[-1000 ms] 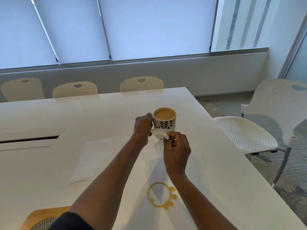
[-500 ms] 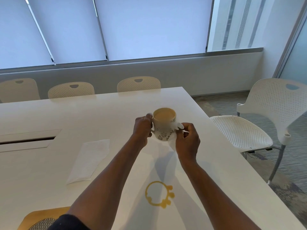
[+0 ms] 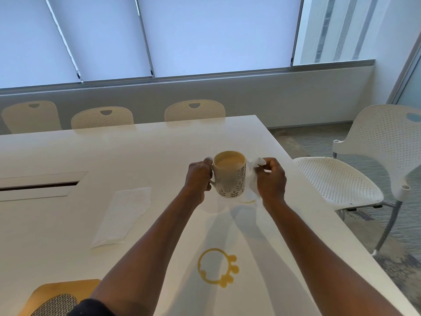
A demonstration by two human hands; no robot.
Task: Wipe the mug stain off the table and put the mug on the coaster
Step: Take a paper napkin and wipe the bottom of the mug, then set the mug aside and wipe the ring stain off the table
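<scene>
A cream mug (image 3: 230,176) with a leaf pattern, full of milky coffee, hangs above the white table (image 3: 68,156). My left hand (image 3: 197,179) grips its handle. My right hand (image 3: 271,179) pinches a crumpled white tissue (image 3: 254,172) against the mug's right side. A faint yellowish ring (image 3: 247,200) shows on the table under the mug. A bolder yellow-brown ring stain (image 3: 217,267) with blobs lies nearer to me. The coaster (image 3: 57,297), tan with a woven grey middle, sits at the bottom left edge, partly hidden by my left arm.
A flat white paper napkin (image 3: 123,215) lies left of my arms. A cable slot (image 3: 38,185) is set into the table at the left. Perforated white chairs stand along the far edge (image 3: 194,110) and at the right side (image 3: 355,174).
The mug has been lifted off the table by my left hand. My right hand moved with the tissue from in front of the mug to its right side.
</scene>
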